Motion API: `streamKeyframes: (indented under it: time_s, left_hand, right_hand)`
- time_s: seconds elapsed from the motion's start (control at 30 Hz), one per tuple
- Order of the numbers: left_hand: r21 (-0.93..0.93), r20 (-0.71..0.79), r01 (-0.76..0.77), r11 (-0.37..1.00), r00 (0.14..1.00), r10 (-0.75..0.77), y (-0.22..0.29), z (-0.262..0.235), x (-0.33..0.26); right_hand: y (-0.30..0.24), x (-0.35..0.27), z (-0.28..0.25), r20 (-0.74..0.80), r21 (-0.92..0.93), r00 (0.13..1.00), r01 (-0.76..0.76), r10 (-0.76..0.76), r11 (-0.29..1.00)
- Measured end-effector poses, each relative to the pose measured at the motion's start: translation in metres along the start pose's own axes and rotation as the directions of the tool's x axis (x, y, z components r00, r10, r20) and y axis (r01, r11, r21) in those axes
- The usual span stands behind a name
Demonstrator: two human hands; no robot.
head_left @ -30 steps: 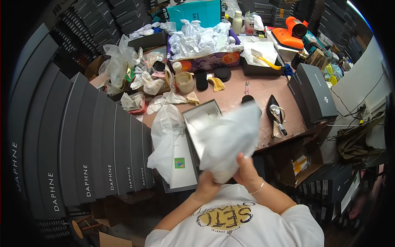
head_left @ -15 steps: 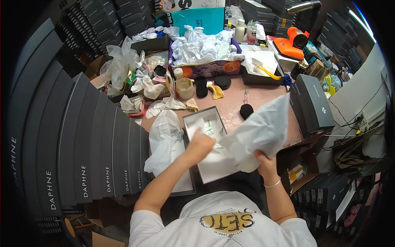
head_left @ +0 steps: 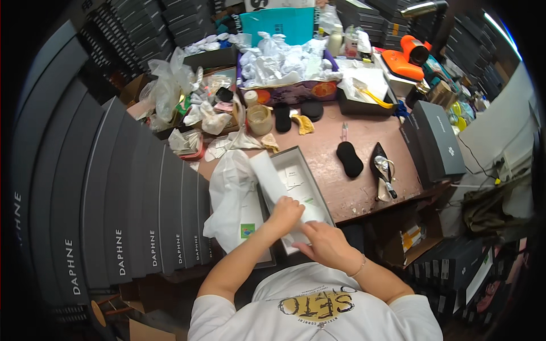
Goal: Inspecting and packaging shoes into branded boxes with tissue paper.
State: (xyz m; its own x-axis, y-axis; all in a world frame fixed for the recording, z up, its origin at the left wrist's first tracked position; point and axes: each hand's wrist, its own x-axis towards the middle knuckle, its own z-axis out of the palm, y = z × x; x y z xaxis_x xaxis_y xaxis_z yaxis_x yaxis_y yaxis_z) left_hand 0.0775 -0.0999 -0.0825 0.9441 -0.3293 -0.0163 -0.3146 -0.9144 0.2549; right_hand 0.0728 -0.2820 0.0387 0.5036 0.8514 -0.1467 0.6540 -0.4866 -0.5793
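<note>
A grey shoe box [head_left: 310,176] lies tilted on the pink table edge in front of me, with white lining and small cards inside. Along its left side runs a folded strip of white paper [head_left: 266,170]; my left hand [head_left: 286,217] is closed on its near part. My right hand [head_left: 333,245] is beside it over the box's near end, thumb spread from the fingers, fingertips at the paper. To the right lies a black pointed shoe [head_left: 382,165] with a silver knot. A black oval pad [head_left: 350,159] lies between shoe and box.
White tissue [head_left: 226,176] covers part of a second box half at left. A wall of grey shoe boxes [head_left: 133,199] rises on the left. Behind are a glass jar [head_left: 259,120] and a carton of crumpled paper [head_left: 284,94]. Grey boxes [head_left: 433,142] stand at right.
The whitish wrapped bundle has left my right hand, which has come left to the box. My left hand has lowered onto the white paper. The shoe and whole pad now show.
</note>
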Motion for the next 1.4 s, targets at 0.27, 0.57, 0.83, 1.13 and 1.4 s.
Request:
streamKeyframes:
  time_s: [0.27, 0.57, 0.83, 1.13, 1.4]
  left_hand:
    - [-0.518, -0.25, -0.009, 0.855, 0.958, -0.142, -0.04, -0.062, 0.005]
    - [-0.138, 0.116, 0.14, 0.981, 0.985, -0.125, -0.057, -0.052, 0.048]
    - [-0.163, -0.084, 0.68, 0.715, 0.712, -0.697, -0.191, -0.104, 0.049]
    - [-0.701, -0.083, 0.363, 0.614, 0.813, -0.576, -0.215, -0.106, 0.0]
    - [-0.381, -0.575, 0.289, 0.879, 0.671, -0.469, -0.043, -0.181, -0.034]
  right_hand:
    - [0.081, 0.038, 0.073, -0.016, -0.102, 0.982, -0.187, 0.186, 0.977]
    - [0.078, 0.009, -0.009, -0.244, -0.053, 0.964, -0.122, 0.106, 0.991]
    - [0.271, -0.046, -0.024, -0.544, 0.072, 0.684, -0.54, 0.487, 0.839]
    - [0.171, -0.066, -0.019, -0.155, 0.807, 0.886, 0.368, 0.436, -0.461]
    - [0.079, -0.02, -0.013, -0.153, 0.596, 0.987, 0.053, -0.049, -0.801]
